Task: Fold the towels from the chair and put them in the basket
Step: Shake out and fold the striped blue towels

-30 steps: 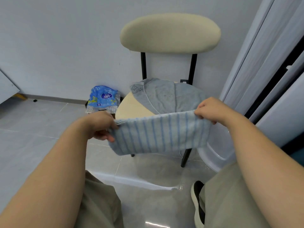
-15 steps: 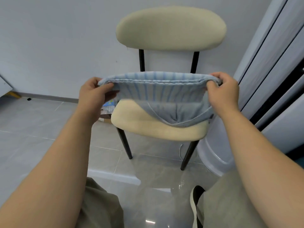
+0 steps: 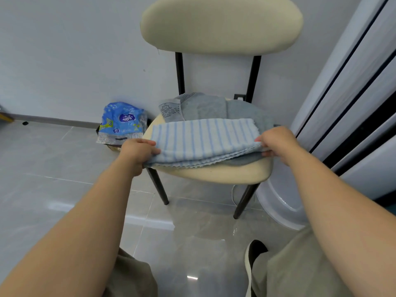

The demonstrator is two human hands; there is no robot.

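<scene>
While it lies doubled along the front of the chair (image 3: 225, 174) seat, the striped towel (image 3: 203, 140) shows several scalloped edges stacked at its near side, so I judge at least one fold is made. The left hand (image 3: 137, 150) grips its near left corner, thumb on top. The right hand (image 3: 276, 142) pinches the stacked edges at the near right corner. Beneath and behind it on the seat lies a grey towel (image 3: 205, 108), unfolded, reaching towards the chair's back posts.

The task looks early: this towel wants a further fold, the grey one is untouched, and nothing is in a basket. A white tub (image 3: 276, 202) right of the chair's legs may be that basket; I cannot tell. A blue packet (image 3: 122, 121) sits left of the chair.

Half a second ago both hands held the striped towel stretched in the air before the backrest; now it is lowered flat onto the seat.
</scene>
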